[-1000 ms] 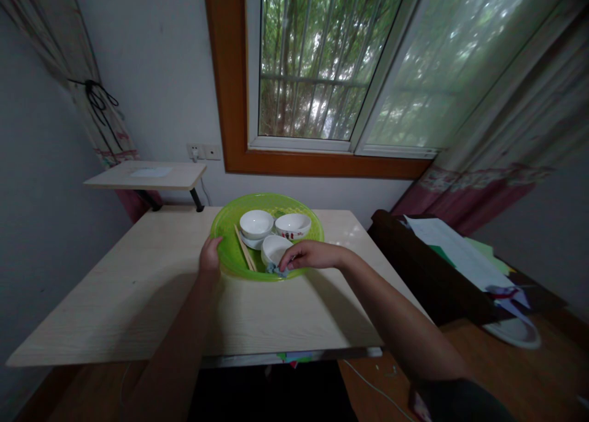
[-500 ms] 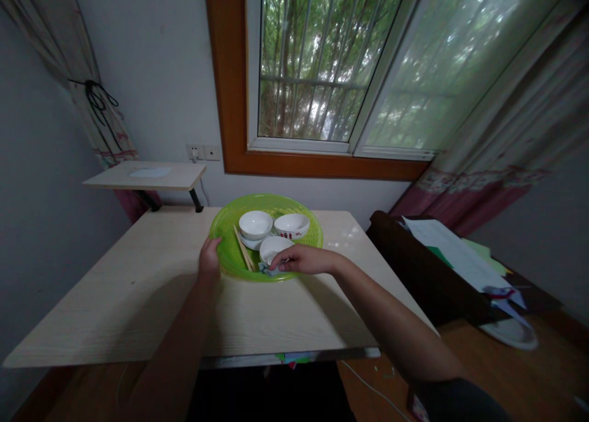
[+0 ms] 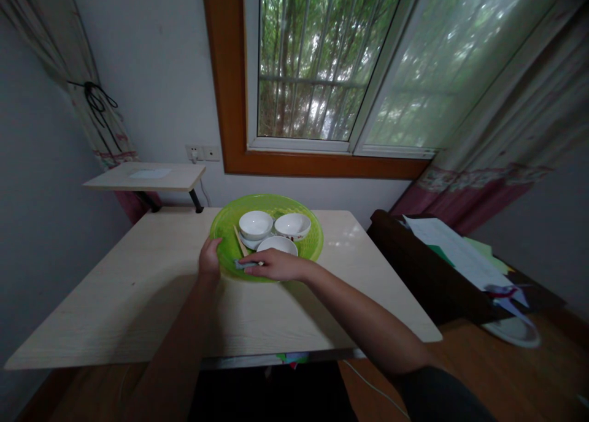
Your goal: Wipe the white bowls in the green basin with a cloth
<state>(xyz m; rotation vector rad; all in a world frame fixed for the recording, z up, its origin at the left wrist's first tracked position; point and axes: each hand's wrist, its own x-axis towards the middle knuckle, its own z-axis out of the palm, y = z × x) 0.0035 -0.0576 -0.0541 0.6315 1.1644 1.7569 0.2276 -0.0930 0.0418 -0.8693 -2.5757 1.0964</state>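
A round green plastic basket (image 3: 264, 199) rests on the wooden table, and my left hand (image 3: 210, 259) grips its left rim, thumb on top. My right hand (image 3: 278, 265) is over the near side of the basket, closed on a small grey-blue cloth (image 3: 242, 264). White bowls stand in the basket: one bowl (image 3: 256, 224) at the back left, stacked on another, a bowl with red marks (image 3: 293, 226) at the right, and a front bowl (image 3: 278, 245) partly covered by my right hand. Wooden chopsticks (image 3: 240, 240) lie left of the bowls, their near ends hidden by the cloth and fingers.
A small raised shelf (image 3: 179, 175) with a paper on it stands at the table's back left. Behind the table are a wall socket and a barred window. To the right, a dark brown piece of furniture (image 3: 405, 262) carries papers (image 3: 453, 250).
My right hand has moved left along the near side of the basket with the cloth, from the front bowl to the chopsticks' near ends. My left hand stays on the rim.
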